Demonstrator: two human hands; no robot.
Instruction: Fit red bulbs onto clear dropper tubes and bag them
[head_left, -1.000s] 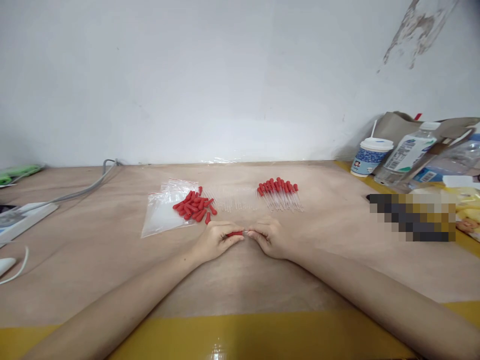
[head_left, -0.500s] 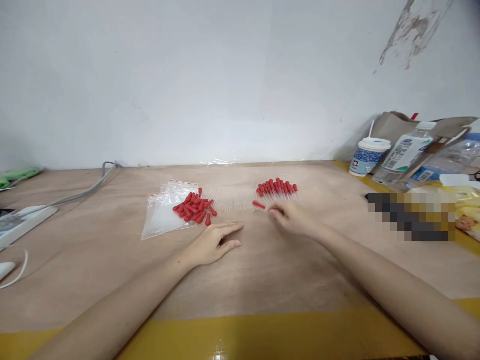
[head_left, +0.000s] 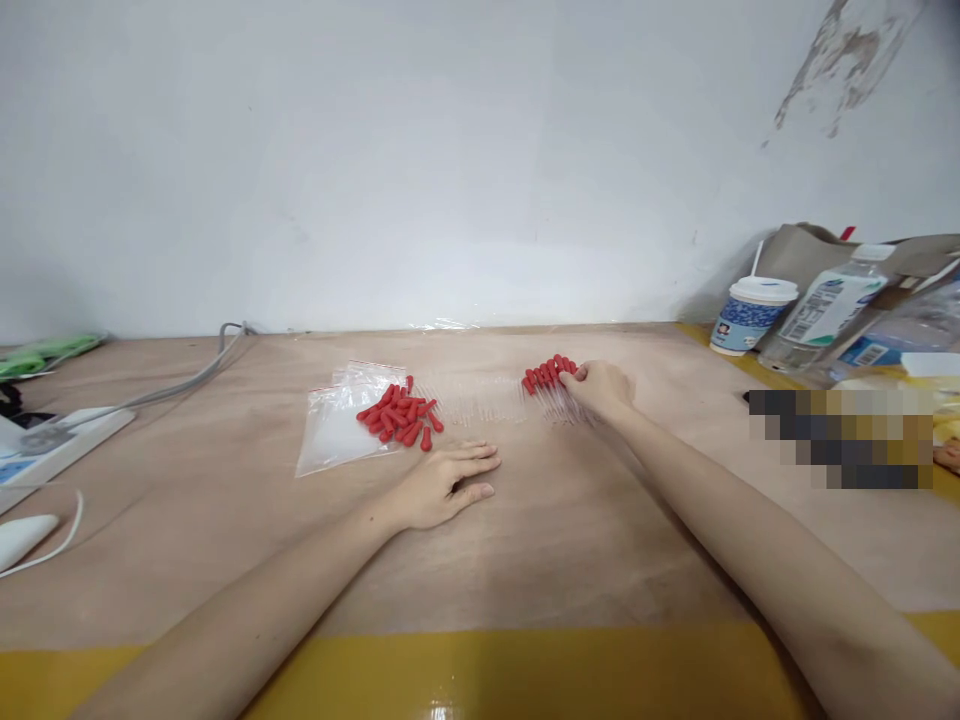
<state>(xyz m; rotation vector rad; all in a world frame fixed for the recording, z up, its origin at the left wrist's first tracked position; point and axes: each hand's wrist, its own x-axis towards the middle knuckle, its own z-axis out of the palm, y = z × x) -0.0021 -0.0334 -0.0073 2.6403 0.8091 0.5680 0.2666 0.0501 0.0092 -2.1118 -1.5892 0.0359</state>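
Note:
My left hand [head_left: 450,485] lies palm down on the table with its fingers stretched out, holding nothing. Just beyond it is a loose pile of red rubber bulbs [head_left: 397,412]. Clear thin glass tubes [head_left: 480,398] lie side by side in the middle. To their right, droppers with red bulbs [head_left: 547,372] are lined up in a row, bulbs toward the wall. At the right end of this row, my right hand [head_left: 606,388] pinches a dropper by its red bulb; the fingers cover most of it and part of the row.
Clear zip bags [head_left: 326,435] lie left of and under the bulb pile. At the right stand a paper cup [head_left: 752,315] with a straw and a plastic bottle [head_left: 829,310]. A power strip [head_left: 82,435] and a grey cable [head_left: 176,385] are at the left.
My right hand has moved right and away from me with the dropper, from beside the tubes to the row of droppers. My left hand stays flat on the table.

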